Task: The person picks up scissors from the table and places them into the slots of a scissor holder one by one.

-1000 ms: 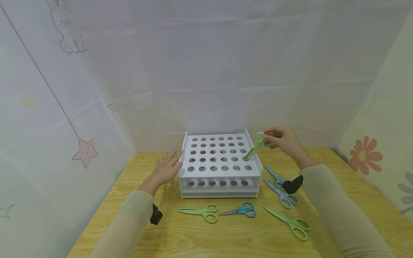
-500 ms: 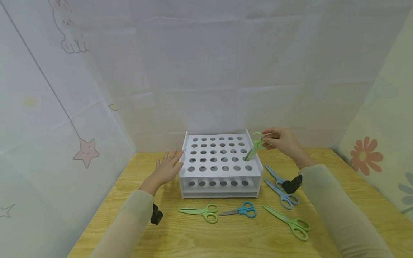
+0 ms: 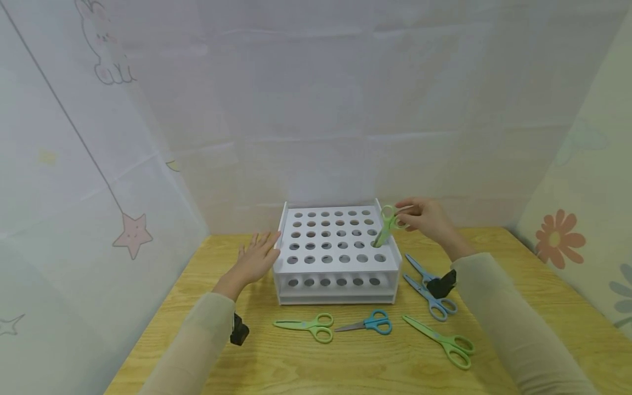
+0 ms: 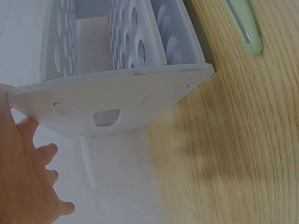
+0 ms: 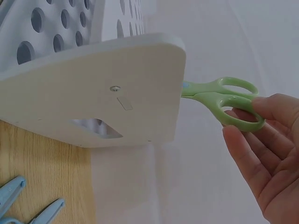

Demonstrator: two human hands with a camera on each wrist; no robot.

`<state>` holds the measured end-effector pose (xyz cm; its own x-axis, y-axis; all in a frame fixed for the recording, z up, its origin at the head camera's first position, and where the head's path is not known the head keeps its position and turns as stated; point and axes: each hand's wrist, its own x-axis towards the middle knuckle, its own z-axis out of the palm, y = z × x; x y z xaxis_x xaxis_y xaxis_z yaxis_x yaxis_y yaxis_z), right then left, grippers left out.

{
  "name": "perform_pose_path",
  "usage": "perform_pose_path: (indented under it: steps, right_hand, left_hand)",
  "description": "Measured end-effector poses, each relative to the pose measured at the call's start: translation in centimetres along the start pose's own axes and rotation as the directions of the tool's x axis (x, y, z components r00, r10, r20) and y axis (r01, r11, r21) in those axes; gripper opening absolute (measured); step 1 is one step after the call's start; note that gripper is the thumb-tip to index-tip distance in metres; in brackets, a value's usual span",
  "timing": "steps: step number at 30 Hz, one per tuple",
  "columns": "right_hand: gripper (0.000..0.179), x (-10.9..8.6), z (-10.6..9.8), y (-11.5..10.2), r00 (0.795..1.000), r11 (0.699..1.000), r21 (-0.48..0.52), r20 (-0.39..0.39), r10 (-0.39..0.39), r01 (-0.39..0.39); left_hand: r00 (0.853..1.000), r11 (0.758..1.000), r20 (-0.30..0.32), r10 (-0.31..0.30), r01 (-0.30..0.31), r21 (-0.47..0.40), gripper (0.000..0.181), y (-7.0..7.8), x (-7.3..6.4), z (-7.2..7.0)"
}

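Observation:
A white rack with rows of round holes stands on the table. My right hand pinches a handle loop of green scissors, whose blades point down into a hole near the rack's right side. The right wrist view shows thumb and fingers on one loop of the green scissors, with the blades hidden behind the side panel. My left hand rests against the rack's left side, fingers spread. In the left wrist view, that hand's thumb touches the panel's edge.
In front of the rack lie green scissors, blue scissors with a bare metal blade, and more green scissors. Two light blue scissors lie right of the rack, under the right wrist. A white sheet hangs behind.
My right hand has moved slightly left and down, bringing the green scissors from a slant to a more upright position in the hole. The left hand has stayed on the rack.

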<state>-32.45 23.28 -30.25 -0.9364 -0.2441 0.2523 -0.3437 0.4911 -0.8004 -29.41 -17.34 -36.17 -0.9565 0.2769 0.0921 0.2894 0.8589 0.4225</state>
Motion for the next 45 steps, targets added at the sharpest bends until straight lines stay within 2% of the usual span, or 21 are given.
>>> perform_pose_path:
  steps: [13, 20, 29, 45]
  right_hand:
    - [0.030, 0.3, 1.1, 0.3, 1.000, 0.999, -0.053, 0.002, 0.012, -0.012]
    - [0.028, 0.4, 1.7, 0.6, 1.000, 0.999, -0.049, 0.013, 0.004, -0.003]
    - [0.031, 0.7, 2.4, 0.7, 0.999, 0.996, -0.084, 0.036, 0.039, -0.036]
    - [0.028, 0.5, 3.3, 0.5, 0.996, 0.991, -0.121, 0.058, 0.065, -0.058]
  left_hand:
    - [1.000, 1.000, 0.001, -0.004, 0.004, 0.006, 0.053, -0.1, 0.0, 0.0]
    - [1.000, 1.000, 0.001, -0.005, 0.005, 0.007, 0.054, -0.1, -0.1, 0.0]
    - [1.000, 1.000, 0.005, 0.002, -0.001, -0.022, 0.053, 0.0, -0.2, -0.1]
    - [1.000, 1.000, 0.009, -0.001, 0.002, -0.024, 0.053, 0.1, -0.2, -0.2]
